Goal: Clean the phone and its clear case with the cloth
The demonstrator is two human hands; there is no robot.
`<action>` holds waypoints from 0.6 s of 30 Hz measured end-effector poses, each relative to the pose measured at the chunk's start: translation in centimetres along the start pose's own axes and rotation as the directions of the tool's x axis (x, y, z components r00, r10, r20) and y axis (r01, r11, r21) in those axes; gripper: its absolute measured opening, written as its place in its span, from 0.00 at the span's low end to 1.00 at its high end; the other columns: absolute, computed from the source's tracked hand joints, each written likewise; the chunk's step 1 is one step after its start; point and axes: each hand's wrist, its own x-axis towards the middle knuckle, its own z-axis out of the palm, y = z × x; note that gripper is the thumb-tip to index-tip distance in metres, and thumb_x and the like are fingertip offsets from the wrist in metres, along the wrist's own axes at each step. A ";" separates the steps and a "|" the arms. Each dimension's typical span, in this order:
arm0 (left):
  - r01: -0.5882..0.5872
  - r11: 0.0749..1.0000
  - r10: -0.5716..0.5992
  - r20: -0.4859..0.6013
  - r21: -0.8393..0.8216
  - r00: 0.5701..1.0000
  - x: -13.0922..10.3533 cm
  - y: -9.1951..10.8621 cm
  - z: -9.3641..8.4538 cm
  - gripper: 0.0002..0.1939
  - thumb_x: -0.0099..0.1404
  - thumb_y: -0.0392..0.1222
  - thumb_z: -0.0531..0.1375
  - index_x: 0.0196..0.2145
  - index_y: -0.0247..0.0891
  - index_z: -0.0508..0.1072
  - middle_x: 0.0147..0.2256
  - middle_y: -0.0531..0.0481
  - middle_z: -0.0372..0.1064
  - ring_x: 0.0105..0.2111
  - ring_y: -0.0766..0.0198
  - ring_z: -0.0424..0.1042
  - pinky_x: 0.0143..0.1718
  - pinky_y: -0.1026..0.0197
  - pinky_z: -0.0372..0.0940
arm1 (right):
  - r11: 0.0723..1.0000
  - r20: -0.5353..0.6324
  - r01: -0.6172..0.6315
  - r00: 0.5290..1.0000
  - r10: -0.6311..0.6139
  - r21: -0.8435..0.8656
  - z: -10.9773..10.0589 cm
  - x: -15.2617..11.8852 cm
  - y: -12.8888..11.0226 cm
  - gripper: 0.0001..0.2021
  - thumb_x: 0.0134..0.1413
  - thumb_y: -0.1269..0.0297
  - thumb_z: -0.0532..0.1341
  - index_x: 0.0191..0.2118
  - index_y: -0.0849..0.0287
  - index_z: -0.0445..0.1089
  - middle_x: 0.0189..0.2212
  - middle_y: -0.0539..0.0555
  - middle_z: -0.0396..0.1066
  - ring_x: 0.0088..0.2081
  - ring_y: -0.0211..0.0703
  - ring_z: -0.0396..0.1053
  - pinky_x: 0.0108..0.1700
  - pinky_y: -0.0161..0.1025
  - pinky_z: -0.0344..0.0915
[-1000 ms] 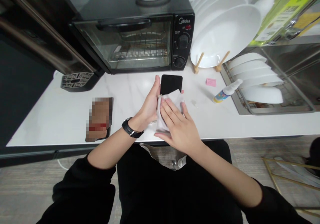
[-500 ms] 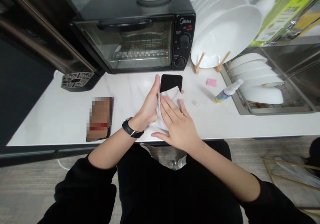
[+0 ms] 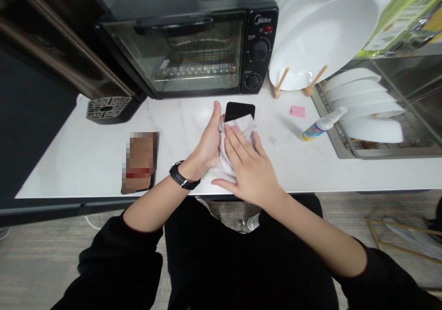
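A black smartphone (image 3: 241,111) is held above the counter by my left hand (image 3: 208,142), whose thumb points up along the phone's left side. Its fingers pass beneath the phone and are mostly hidden. Over the phone's lower part lies a white wiping cloth (image 3: 249,124) with a zigzag edge. My right hand (image 3: 253,172) presses the cloth onto the screen, fingers stretched forward and thumb out to the left. Only the phone's top end shows past the cloth.
A second phone (image 3: 155,155), its screen blurred out, lies left on the white counter (image 3: 93,162). Behind stands a toaster oven (image 3: 193,56). To the right are a pink paper (image 3: 298,111), a spray bottle (image 3: 316,129), plates on a wooden stand (image 3: 281,83) and bowls (image 3: 376,130) in a sink rack.
My right hand and the cloth have slid slightly up the phone, covering a little more of its screen. The whole view has shifted slightly; my left hand keeps its grip.
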 end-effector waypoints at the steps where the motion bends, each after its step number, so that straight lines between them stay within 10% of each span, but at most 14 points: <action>1: 0.029 0.999 -0.029 0.002 -0.026 1.000 -0.1 0.2 0.0 0.41 0.81 0.68 0.47 0.78 0.40 0.61 0.66 0.41 0.77 0.73 0.36 0.67 0.73 0.38 0.67 | 0.999 0.026 0.037 0.999 -0.037 0.010 -0.2 -1.0 -0.7 0.47 0.76 0.36 0.51 0.80 0.75 0.51 0.81 0.71 0.49 0.83 0.62 0.47 0.83 0.68 0.40; 5: 0.077 0.993 -0.076 0.013 -0.085 0.997 -0.2 0.4 0.2 0.43 0.80 0.71 0.47 0.79 0.41 0.60 0.66 0.41 0.77 0.72 0.34 0.69 0.73 0.39 0.68 | 1.000 0.028 -0.002 1.000 0.002 0.002 -1.3 -3.5 0.1 0.44 0.77 0.39 0.52 0.83 0.65 0.44 0.81 0.67 0.53 0.81 0.60 0.54 0.83 0.68 0.36; 10: 0.060 0.992 -0.060 0.003 -0.109 0.998 0.0 -0.6 0.8 0.36 0.83 0.62 0.51 0.82 0.57 0.50 0.72 0.52 0.71 0.76 0.41 0.63 0.75 0.37 0.64 | 0.988 -0.077 -0.157 0.985 0.156 -0.006 -0.9 0.3 3.4 0.46 0.76 0.35 0.49 0.83 0.65 0.43 0.82 0.69 0.48 0.82 0.66 0.50 0.82 0.73 0.35; 18: 0.124 0.986 -0.126 -0.019 -0.111 0.992 0.3 0.5 0.3 0.42 0.82 0.68 0.44 0.80 0.37 0.57 0.64 0.40 0.79 0.70 0.38 0.72 0.71 0.41 0.71 | 1.000 0.025 0.008 1.000 -0.007 -0.021 -0.5 -3.3 -1.2 0.48 0.75 0.32 0.51 0.81 0.70 0.49 0.81 0.66 0.53 0.82 0.58 0.52 0.84 0.64 0.29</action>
